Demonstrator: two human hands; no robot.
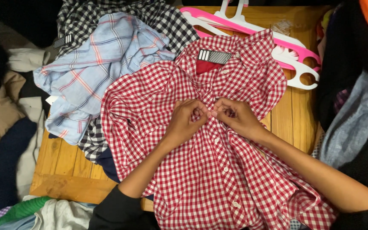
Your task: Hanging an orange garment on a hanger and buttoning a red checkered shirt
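Red gingham shirt (218, 170) lies face-up at frame centre on the wooden table (64, 166), collar at 12 o'clock, hem running off at 6. Left hand (184, 121) and right hand (235, 117) meet on the button placket just below the collar, knuckles nearly touching. Both are curled tight, fingertips pinching the shirt's front edges; whether a button sits between them can't be told, the fingers hide it. White buttons show down the placket toward 6 o'clock.

Neck label (214, 56): dark rectangle with pale diagonal stripes, inside the collar at 12 o'clock from the hands, over a solid red lining.

Pale blue plaid shirt (94, 72) lies at 10 o'clock, crumpled, its edge touching the red shirt's sleeve. Black-and-white check shirt (167, 21) sits behind it at 11–12 o'clock, with a second striped tag (63, 41), small dark rectangle, at the far 10 o'clock edge.

Pink and white hangers (294, 59) are stacked at 1–2 o'clock, partly under the collar. Heaped clothes (5, 115) are at 9 o'clock, and more are at 3 o'clock.
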